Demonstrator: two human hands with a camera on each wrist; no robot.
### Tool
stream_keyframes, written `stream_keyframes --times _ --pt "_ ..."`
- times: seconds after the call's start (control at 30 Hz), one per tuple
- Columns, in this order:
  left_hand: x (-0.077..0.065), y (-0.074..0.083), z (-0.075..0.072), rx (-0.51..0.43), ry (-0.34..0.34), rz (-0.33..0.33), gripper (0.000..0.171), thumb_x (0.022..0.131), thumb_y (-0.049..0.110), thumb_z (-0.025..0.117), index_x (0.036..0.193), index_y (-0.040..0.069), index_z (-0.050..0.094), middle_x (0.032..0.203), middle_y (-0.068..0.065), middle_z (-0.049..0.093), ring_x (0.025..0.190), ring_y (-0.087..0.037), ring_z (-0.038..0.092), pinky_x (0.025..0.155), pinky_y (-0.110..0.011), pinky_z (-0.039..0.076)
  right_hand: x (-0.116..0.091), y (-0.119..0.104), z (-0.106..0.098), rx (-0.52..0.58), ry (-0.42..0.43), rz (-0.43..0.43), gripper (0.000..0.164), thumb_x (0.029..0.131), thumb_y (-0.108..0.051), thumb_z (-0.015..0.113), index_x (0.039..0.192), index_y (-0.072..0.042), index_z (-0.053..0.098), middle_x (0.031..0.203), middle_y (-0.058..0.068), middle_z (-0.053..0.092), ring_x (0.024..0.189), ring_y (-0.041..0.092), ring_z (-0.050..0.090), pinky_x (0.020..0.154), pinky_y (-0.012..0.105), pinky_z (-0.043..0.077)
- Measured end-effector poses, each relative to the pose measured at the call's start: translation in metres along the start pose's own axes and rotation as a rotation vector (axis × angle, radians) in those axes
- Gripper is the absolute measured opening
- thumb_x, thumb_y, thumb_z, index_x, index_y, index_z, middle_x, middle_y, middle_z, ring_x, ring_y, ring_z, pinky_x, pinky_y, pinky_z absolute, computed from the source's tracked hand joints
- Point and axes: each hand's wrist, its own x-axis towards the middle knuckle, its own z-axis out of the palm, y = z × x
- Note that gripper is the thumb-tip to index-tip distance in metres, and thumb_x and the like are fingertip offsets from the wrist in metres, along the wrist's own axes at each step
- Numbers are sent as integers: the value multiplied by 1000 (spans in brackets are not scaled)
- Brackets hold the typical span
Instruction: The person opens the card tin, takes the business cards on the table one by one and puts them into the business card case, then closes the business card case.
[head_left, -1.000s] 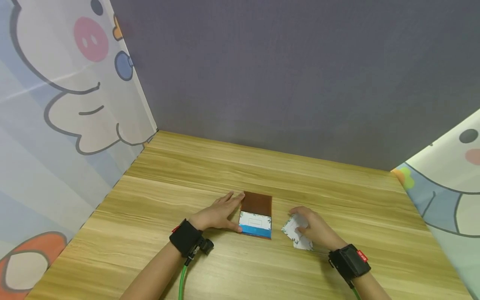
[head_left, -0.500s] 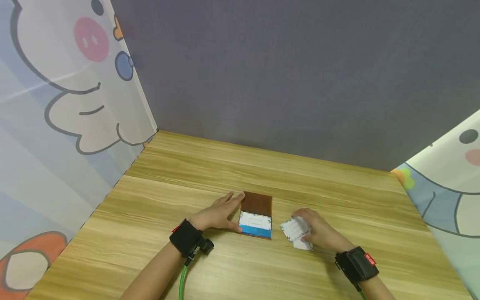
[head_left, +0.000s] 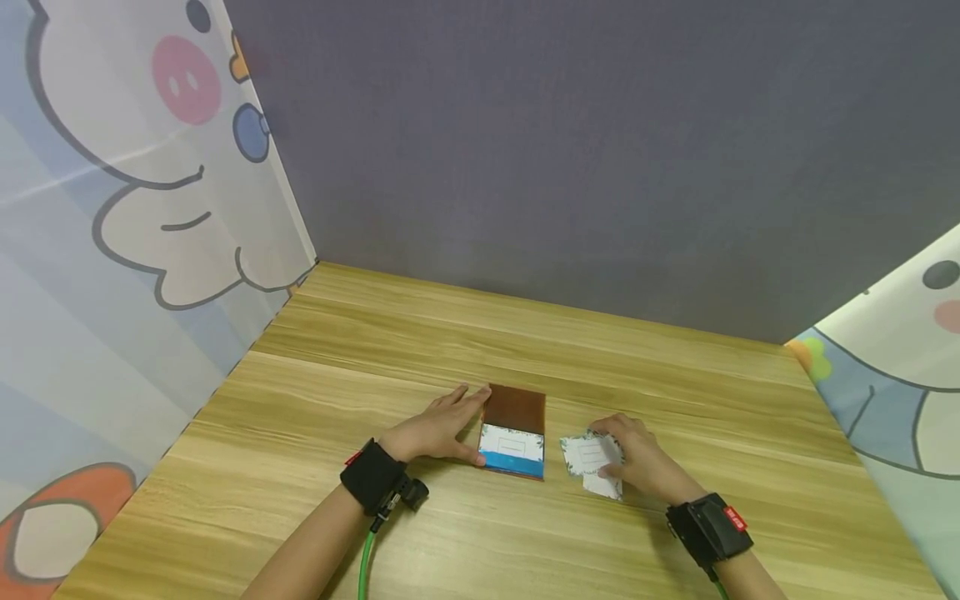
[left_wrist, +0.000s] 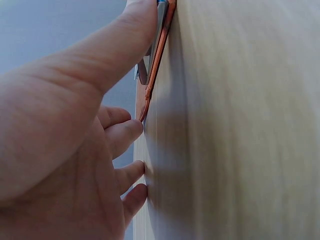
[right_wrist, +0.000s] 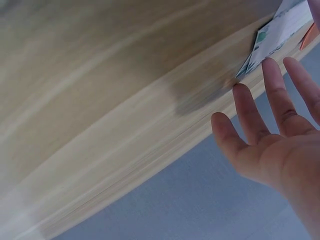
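An unfolded brown card holder (head_left: 514, 408) lies on the table, with a white leaf-bordered card (head_left: 498, 438) above a blue band in its lower half. My left hand (head_left: 437, 431) rests at its left side, fingers spread, thumb at the near corner. The left wrist view shows the holder's edge (left_wrist: 159, 55) by the thumb and fingertips. To the right, my right hand (head_left: 639, 458) holds a white leaf-bordered card (head_left: 581, 454) between thumb and fingers; another white card (head_left: 602, 487) shows beneath it. In the right wrist view, fingertips meet the cards' edge (right_wrist: 280, 37); the thumb is mostly cut off.
The wooden table (head_left: 465, 533) reaches back to a grey panel (head_left: 525, 167). Cartoon-printed sheets stand at the left (head_left: 195, 208) and right (head_left: 900, 417). A green cable (head_left: 365, 558) runs from the left wrist camera (head_left: 375, 479).
The upper card at my right hand has turned from a slant to nearly straight, its printed face showing more. My right hand has shifted slightly right. The left hand and card holder have stayed put.
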Motion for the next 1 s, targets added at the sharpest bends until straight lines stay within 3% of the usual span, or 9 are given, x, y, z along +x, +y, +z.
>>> stream_keyframes --times 0.2,0.43,0.67,0.83,1.0 --pt "0 0 0 -5 2 9 100 77 46 68 148 9 8 154 -6 14 142 -32 1 111 -55 12 1 4 0 41 15 26 52 67 -12 78 114 -7 57 116 11 55 113 38 44 93 62 30" --pt "1 -1 0 -6 2 3 100 77 46 68 148 10 8 154 -5 14 142 -31 1 111 -55 13 4 8 -3 61 -3 51 51 65 -18 79 110 -6 57 104 8 56 100 31 48 87 61 32" --pt "1 -1 1 -7 -3 -6 100 77 47 68 149 11 8 154 -5 14 142 -31 0 111 -55 12 6 9 -3 95 -17 66 56 62 -20 81 108 -4 55 101 7 55 93 23 47 83 46 37" --pt "1 -1 1 -13 -4 -8 100 77 46 68 149 11 8 154 -5 14 142 -31 0 111 -56 12 7 9 -3 113 -18 52 55 62 -19 81 108 -3 55 100 7 52 92 21 46 83 42 40" --pt "1 -1 0 -18 -3 -7 100 77 46 68 149 11 7 154 -5 14 142 -31 0 111 -55 11 8 8 -2 123 -10 30 50 65 -15 80 107 -5 56 98 6 48 87 18 43 74 32 44"
